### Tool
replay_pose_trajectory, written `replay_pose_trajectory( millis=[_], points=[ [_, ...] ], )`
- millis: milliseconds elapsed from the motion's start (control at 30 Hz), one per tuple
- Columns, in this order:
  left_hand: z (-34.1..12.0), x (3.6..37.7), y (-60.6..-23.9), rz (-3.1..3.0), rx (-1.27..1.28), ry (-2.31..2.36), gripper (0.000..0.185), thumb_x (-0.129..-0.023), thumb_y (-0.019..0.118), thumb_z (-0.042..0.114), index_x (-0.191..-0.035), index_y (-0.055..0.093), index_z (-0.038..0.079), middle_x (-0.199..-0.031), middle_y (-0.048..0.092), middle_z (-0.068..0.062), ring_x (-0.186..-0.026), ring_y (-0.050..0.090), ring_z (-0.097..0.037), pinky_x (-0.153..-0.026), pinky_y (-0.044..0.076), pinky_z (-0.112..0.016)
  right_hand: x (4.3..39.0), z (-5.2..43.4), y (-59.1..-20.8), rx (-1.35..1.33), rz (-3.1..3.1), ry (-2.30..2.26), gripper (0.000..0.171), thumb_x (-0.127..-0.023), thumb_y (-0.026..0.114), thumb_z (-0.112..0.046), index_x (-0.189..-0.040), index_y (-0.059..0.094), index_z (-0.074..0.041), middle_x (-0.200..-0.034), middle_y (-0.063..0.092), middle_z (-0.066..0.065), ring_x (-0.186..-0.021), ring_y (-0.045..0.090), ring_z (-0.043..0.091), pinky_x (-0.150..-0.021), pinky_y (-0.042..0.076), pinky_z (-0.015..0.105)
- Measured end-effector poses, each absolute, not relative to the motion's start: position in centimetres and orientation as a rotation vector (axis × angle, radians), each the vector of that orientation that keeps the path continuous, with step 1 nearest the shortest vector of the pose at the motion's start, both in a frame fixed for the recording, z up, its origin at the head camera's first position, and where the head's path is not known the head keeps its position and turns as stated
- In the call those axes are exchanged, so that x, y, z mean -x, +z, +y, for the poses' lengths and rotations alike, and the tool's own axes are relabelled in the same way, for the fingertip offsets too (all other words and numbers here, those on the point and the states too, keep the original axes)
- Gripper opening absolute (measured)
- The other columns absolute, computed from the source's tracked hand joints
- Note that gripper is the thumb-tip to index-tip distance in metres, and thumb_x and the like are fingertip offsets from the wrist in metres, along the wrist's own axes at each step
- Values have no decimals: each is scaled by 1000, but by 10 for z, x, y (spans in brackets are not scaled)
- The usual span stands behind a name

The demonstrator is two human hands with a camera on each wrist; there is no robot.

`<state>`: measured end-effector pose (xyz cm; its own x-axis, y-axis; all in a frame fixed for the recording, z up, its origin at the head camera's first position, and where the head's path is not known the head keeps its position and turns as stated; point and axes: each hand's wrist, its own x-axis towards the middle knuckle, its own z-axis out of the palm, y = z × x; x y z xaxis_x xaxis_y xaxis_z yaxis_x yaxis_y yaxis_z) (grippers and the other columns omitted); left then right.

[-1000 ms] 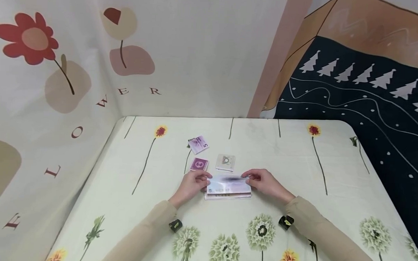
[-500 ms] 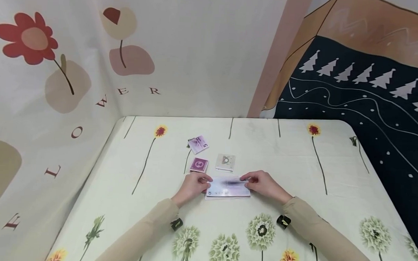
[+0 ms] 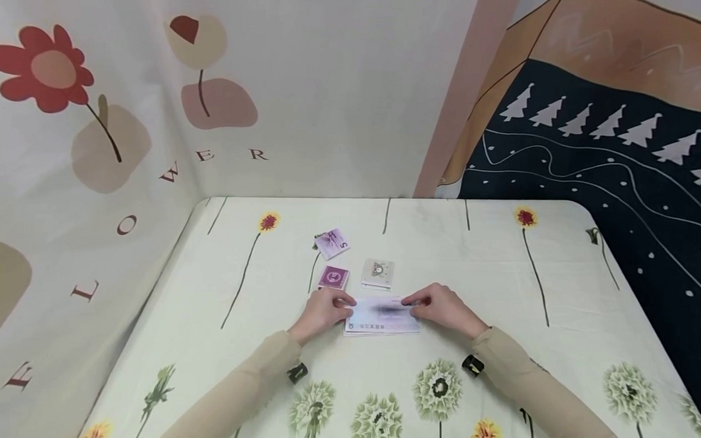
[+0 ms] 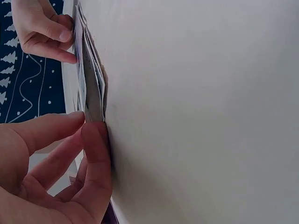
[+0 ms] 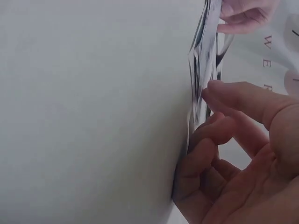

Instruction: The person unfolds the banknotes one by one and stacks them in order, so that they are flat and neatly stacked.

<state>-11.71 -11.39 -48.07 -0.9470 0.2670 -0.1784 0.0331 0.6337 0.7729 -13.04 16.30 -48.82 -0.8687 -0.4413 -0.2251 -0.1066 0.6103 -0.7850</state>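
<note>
Banknote stack (image 3: 382,317) | lies between both hands | left hand (image 3: 322,313) and right hand (image 3: 443,309) pinch its ends | pale, purple-tinted, blurred

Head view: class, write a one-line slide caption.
Both hands, left hand and right hand, pinch a stack of banknotes on the floral tablecloth.

Stack of banknotes (image 3: 382,318): pale, bluish-white with a violet tint and a dark blurred patch on the top face. It lies flat on the tablecloth, long side across the view, just in front of three small folded notes. Edges are slightly fanned, layers separated, as seen from the wrist views (image 4: 91,88) (image 5: 202,74).
</note>
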Motion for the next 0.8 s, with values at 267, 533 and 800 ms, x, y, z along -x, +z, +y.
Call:
replay_pose_trajectory(
  millis=[267,533,800],
  points=[
    [-114,118,-484,2626,-295,1147,17,-78,75,1,-94,73,4,-71,63,0,-58,55,-9,-54,48,-24,133,166,-489,482,2386,-1188,25,-83,70,-6,-107,74,-6,-55,43,-4,-50,30,9,-48,26,21],
    [-109,118,-483,2687,-349,1055,19,-76,77,1,-93,70,5,-63,57,3,-55,52,-8,-49,44,-22,135,166,-487,489,2372,-1190,25,-84,72,-9,-108,74,-5,-62,49,-2,-55,35,11,-50,29,21],
    [-112,119,-485,2564,-323,1167,15,-82,72,5,-97,70,4,-62,57,2,-51,50,-9,-48,42,-22,136,162,-482,436,2348,-1218,25,-86,68,-11,-110,73,-4,-79,64,1,-64,47,13,-56,40,25]
  ],
)
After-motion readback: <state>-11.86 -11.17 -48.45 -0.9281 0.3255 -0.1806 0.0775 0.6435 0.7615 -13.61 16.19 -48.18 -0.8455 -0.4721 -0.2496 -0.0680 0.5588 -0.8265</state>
